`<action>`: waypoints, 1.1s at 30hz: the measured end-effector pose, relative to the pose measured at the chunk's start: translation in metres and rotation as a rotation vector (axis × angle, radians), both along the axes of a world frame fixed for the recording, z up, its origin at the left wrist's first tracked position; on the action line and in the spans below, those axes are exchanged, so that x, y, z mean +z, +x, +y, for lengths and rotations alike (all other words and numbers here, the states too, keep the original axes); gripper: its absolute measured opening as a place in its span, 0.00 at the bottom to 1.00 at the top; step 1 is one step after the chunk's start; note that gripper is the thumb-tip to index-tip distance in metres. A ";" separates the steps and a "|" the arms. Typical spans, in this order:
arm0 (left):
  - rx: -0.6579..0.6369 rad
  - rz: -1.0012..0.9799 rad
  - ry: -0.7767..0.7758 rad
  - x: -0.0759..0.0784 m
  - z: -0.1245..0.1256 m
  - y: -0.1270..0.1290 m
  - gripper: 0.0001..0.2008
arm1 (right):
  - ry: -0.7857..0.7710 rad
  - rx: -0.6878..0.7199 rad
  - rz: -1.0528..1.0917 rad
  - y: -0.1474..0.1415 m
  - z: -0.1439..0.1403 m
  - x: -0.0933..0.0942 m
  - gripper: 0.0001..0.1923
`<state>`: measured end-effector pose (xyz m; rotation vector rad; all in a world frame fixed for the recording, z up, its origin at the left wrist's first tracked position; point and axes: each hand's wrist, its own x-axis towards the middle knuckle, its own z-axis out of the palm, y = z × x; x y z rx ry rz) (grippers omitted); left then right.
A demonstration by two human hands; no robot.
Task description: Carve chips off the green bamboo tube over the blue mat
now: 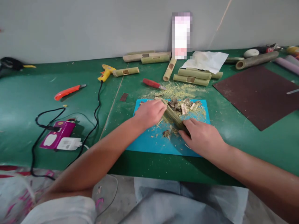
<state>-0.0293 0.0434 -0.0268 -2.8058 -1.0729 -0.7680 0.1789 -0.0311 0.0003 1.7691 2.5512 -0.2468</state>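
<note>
A green bamboo tube is held aslant over a blue mat. My right hand is wrapped round its near end. My left hand is closed at the far end, fingertips against the tube; the inside of its grip is hidden. Bamboo shavings and dark broken chips lie on the mat around the tube. Beyond the mat lies a red-handled tool with a short metal blade, among pale sawdust.
More cut bamboo tubes lie at the back, near white paper and a propped, blurred-out panel. A dark brown sheet is on the right. Leftward are a yellow glue gun, an orange cutter and a purple corded power strip.
</note>
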 end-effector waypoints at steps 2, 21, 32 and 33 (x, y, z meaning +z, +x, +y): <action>-0.077 0.052 -0.013 -0.001 0.001 -0.001 0.17 | -0.010 -0.003 -0.012 -0.001 0.000 0.000 0.12; -0.076 0.064 0.016 -0.001 0.001 -0.002 0.18 | -0.017 0.004 -0.023 -0.002 0.000 0.001 0.13; 0.025 0.030 0.064 -0.001 -0.003 -0.001 0.18 | 0.006 0.011 -0.020 -0.002 0.000 0.001 0.13; 0.029 0.035 0.068 -0.001 -0.003 -0.001 0.18 | 0.008 0.014 -0.020 -0.002 -0.001 0.000 0.13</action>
